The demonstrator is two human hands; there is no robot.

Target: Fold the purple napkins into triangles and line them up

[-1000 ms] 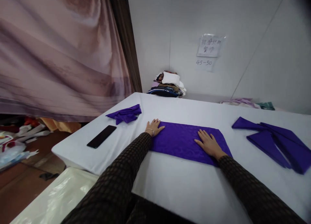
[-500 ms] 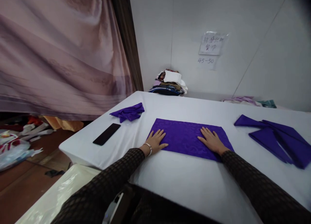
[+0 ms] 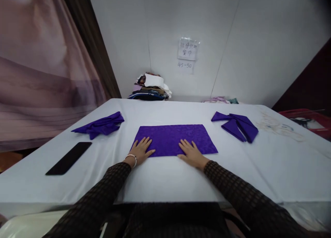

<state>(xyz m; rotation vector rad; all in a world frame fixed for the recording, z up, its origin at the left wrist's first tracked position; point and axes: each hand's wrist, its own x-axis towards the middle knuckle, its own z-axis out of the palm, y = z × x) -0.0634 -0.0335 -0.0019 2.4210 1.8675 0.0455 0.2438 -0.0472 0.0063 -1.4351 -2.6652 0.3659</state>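
Note:
In front of me a purple patterned cloth napkin (image 3: 168,138) lies flat as a wide rectangle on the white-covered table (image 3: 168,183). My left hand (image 3: 141,150), with a bracelet at the wrist, rests palm down on its near left corner, fingers spread. My right hand (image 3: 191,154) lies flat over the near edge, right of the middle, fingers also apart. Neither hand grasps anything. A crumpled purple cloth (image 3: 103,124) sits to the left. On the right is another purple cloth (image 3: 240,126), folded into pointed flaps.
A flat black slab (image 3: 69,158), perhaps a phone, lies at the left. Folded clothes (image 3: 151,86) are stacked at the table's far edge, with more fabric (image 3: 218,100) farther right. A handwritten sign (image 3: 188,50) hangs on the wall. A curtain (image 3: 46,69) borders the left side.
My view has swung to the right, so the table looks squarer. My right hand has slid from the napkin's right part toward its middle and near edge. The left hand stays near the left corner.

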